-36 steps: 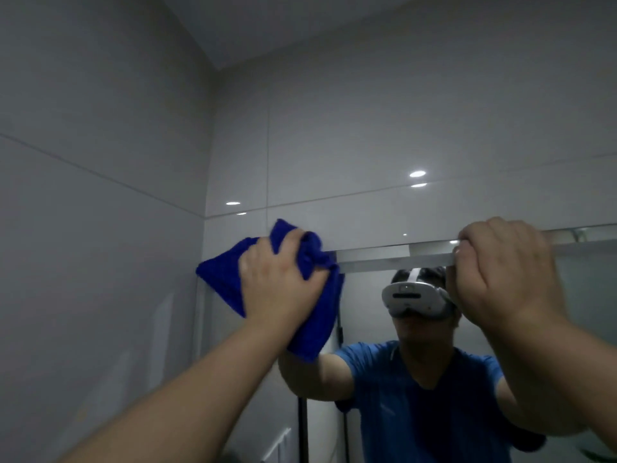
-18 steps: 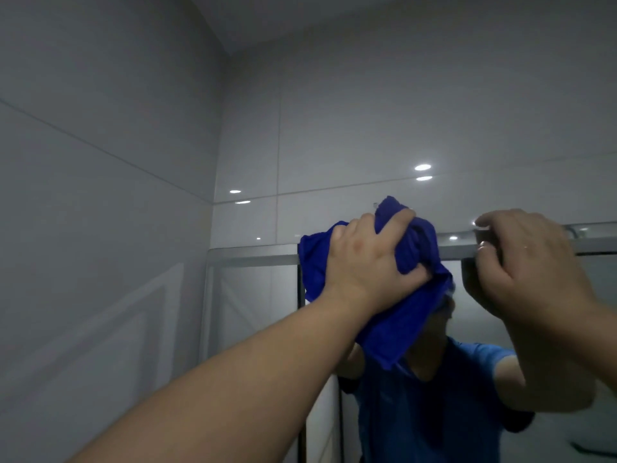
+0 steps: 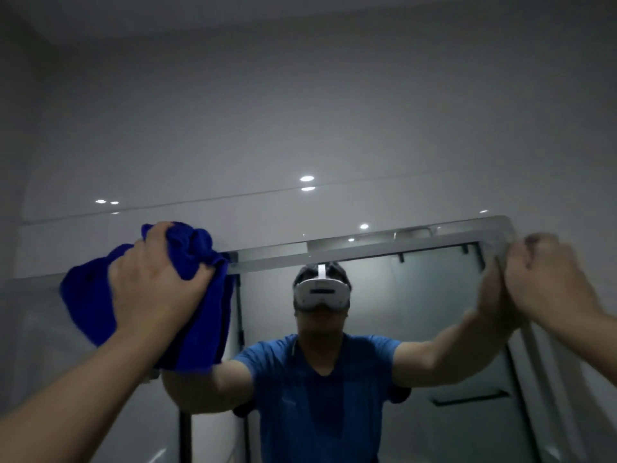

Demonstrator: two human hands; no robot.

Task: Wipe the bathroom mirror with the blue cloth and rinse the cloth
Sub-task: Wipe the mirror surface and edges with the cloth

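The bathroom mirror [image 3: 434, 312] fills the lower middle and right, its pale top edge [image 3: 367, 243] running across. My left hand [image 3: 157, 285] is shut on the bunched blue cloth [image 3: 203, 315] and presses it against the mirror's upper left corner. The cloth hangs down below my palm. My right hand [image 3: 551, 285], blurred, is curled over the mirror's upper right corner. The glass reflects a person in a blue shirt with both arms raised.
Glossy grey wall tiles [image 3: 300, 128] rise above the mirror, with small ceiling lights reflected in them. A side wall [image 3: 30, 329] stands close on the left. A dark vertical bar [image 3: 238, 315] shows in the reflection beside the cloth.
My left hand has swept the cloth from the mirror's top middle back left to the upper corner. My right hand has slid right along the top edge to the far corner.
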